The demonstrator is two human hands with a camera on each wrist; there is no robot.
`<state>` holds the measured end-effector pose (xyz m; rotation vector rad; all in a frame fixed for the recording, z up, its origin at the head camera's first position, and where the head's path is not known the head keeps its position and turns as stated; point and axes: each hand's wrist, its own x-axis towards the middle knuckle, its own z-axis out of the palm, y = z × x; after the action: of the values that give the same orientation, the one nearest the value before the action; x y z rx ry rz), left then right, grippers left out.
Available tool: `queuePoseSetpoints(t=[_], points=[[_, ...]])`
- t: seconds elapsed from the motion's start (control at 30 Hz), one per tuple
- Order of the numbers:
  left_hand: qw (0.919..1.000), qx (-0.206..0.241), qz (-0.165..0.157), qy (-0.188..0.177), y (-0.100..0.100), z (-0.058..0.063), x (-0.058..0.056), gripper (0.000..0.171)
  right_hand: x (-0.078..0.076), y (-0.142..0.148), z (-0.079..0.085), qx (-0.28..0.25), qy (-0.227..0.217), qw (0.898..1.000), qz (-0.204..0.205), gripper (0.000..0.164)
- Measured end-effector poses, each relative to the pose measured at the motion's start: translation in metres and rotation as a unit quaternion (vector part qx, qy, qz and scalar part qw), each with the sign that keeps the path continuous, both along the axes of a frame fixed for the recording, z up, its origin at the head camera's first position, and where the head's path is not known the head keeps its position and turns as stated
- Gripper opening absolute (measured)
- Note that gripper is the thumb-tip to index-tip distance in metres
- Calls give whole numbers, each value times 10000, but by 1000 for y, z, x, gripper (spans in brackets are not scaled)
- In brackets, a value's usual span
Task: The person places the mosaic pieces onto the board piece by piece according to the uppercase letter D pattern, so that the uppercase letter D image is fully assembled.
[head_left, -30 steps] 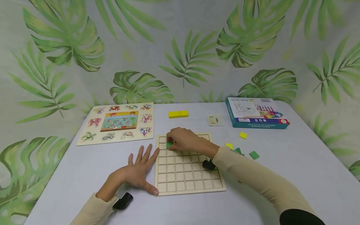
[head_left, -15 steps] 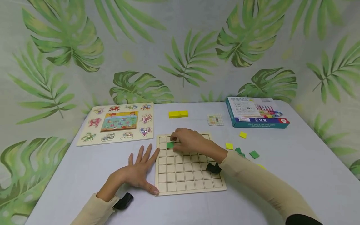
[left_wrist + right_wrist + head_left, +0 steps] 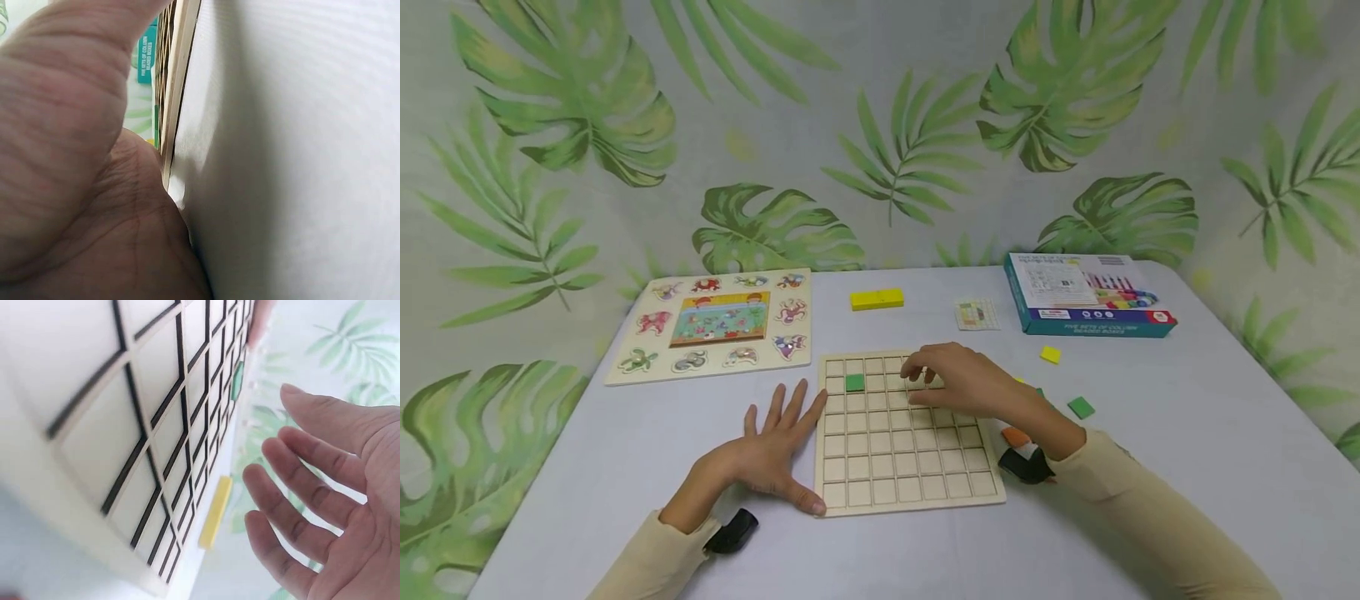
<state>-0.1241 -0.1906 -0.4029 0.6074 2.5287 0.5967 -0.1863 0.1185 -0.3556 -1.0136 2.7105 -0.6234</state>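
A wooden grid board (image 3: 895, 446) lies in the middle of the table, with a single green square tile (image 3: 855, 382) sitting in a cell near its far left corner. My left hand (image 3: 771, 454) is spread along the board's left edge, its thumb at the near corner and a fingertip at the side. Over the far right part of the board hovers my right hand (image 3: 962, 382), fingers loosely bent and holding nothing. In the right wrist view the relaxed fingers (image 3: 300, 500) stand apart from the grid, and the green tile shows farther along.
Loose tiles lie right of the board: a green one (image 3: 1081, 407), a yellow one (image 3: 1050, 355) and an orange one (image 3: 1016, 437). Behind are an animal puzzle board (image 3: 655, 354), a yellow block (image 3: 877, 299), a small pattern card (image 3: 977, 314) and a teal box (image 3: 1097, 323).
My right hand has let go of the green tile and moved right across the board. The tile stays in its cell. My left hand keeps its place.
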Motion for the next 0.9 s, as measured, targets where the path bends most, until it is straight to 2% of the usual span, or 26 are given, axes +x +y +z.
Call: queuePoseSetpoints(t=[0.23,0.4,0.67,0.8,0.9], points=[[9999,-86,79,-2,-2,-2,-1,146,7,29,-4,-312,-128,9994,-54,33],[10000,-73,64,-10,-2,-3,0,145,9,59,-5,-319,-108,9991,-243,34],[10000,-16,57,-30,0,-3,0,145,17,111,7,-105,-27,9969,-779,37],[10000,4,31,58,-1,-5,-1,146,20,134,9,15,-139,9955,-940,44],[10000,41,58,52,-3,-7,-2,147,16,151,10,155,-284,9948,-971,47]])
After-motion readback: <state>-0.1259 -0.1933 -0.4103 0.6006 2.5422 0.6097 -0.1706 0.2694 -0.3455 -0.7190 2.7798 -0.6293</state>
